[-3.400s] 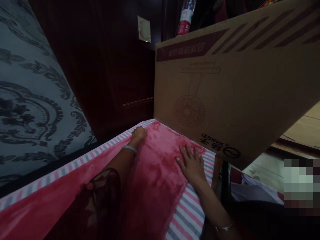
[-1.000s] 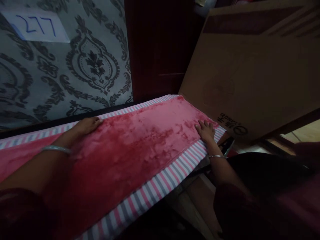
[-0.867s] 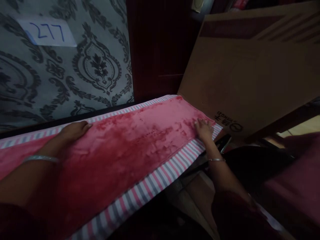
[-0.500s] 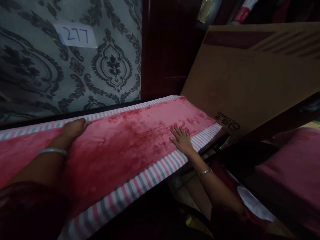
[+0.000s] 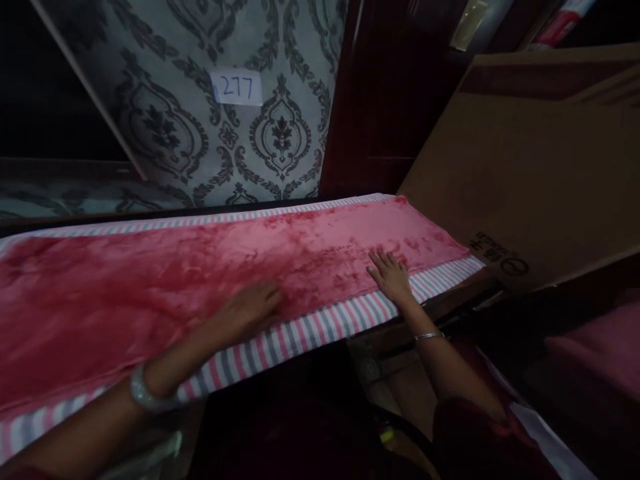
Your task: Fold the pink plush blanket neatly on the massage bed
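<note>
Both hands lie flat, fingers spread, on the red cloth (image 5: pixel 200 273) at its near striped edge (image 5: pixel 320 328). The left hand (image 5: pixel 247 312) has shifted from the far edge; the right hand (image 5: pixel 393 279) has slid left, away from the cardboard box (image 5: pixel 540 180).

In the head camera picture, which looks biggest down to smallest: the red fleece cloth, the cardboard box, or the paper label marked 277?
1. Red fleece cloth, under both hands.
2. Cardboard box, partly cut off by the frame.
3. Paper label, farther away on the wall.

Red plush cloth (image 5: pixel 150 293) cut off at left edge; cardboard box (image 5: pixel 540 173) at right.
</note>
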### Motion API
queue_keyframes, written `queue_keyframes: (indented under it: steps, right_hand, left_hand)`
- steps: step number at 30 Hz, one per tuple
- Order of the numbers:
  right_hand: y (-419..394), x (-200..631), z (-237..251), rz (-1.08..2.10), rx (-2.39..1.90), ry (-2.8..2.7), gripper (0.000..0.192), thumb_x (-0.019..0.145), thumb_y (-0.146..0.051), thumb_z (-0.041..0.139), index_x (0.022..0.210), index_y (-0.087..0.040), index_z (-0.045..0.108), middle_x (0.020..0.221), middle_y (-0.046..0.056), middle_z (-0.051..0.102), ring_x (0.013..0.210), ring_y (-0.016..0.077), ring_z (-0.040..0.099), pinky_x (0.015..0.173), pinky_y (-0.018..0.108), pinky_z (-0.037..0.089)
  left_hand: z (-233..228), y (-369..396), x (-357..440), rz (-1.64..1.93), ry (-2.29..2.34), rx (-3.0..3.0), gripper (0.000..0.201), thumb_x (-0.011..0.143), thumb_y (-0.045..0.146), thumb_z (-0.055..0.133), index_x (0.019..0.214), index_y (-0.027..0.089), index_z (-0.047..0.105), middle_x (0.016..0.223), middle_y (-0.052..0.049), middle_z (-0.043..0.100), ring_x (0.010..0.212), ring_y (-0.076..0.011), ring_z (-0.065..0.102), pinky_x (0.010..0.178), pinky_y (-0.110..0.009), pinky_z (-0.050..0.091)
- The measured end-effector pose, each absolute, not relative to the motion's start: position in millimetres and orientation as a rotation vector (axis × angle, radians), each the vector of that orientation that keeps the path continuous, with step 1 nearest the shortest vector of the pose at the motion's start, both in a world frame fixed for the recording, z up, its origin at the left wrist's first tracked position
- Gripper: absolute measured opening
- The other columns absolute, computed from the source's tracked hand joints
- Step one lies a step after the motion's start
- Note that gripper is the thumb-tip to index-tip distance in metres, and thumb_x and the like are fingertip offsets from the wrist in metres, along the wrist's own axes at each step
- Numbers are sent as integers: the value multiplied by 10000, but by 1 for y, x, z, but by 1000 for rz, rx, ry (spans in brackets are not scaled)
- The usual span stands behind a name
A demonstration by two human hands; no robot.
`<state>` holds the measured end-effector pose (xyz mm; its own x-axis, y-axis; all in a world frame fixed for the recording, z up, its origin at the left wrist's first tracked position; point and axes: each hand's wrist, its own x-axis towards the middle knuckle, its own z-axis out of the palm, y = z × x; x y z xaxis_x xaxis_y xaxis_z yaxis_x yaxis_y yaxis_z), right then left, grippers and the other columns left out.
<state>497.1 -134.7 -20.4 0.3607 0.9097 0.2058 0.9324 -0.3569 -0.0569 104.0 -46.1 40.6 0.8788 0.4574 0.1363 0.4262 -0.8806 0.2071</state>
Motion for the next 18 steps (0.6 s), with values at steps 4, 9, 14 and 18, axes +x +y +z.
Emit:
queue_keyframes:
  steps: [4, 9, 14, 18]
  right_hand:
    - [-136, 497, -22, -198, -2394, -1664, 546, 1028, -447, 281, 1505, -239, 446, 1587, 76, 405, 1470, 291, 304, 1154, 539, 261]
    - [-135, 503, -25, -207, -2239, -1594, 517, 1012, -397, 306, 1389, -167, 576, 1496, 143, 516, 1409, 302, 384, 1117, 538, 288]
    - [-145, 484, -24, -375, -1828, -1565, 372, 959, -317, 393, 1119, -157, 687, 1191, 170, 681, 1161, 303, 555, 1002, 506, 401]
    - [-165, 431, -24, -461, -1499, -1765, 166, 924, -287, 521, 876, -188, 645, 881, 95, 636, 869, 241, 560, 813, 384, 457]
  left_hand:
    - [12, -89, 94, 335, 664, 3027, 295, 971, 215, 404, 1129, 262, 648, 1235, -120, 646, 1114, -268, 593, 961, -450, 479]
    - [8, -88, 94, 286, 712, 3068, 377, 941, 122, 416, 1238, 268, 596, 1314, -109, 606, 1136, -263, 584, 926, -421, 497]
    - [15, -94, 100, 136, 847, 3096, 417, 928, 80, 415, 1313, 180, 540, 1321, -139, 599, 1180, -280, 574, 956, -432, 486]
    - [16, -96, 109, 202, 999, 3031, 369, 946, 71, 379, 1252, 170, 560, 1235, -125, 625, 1113, -243, 597, 939, -396, 490]
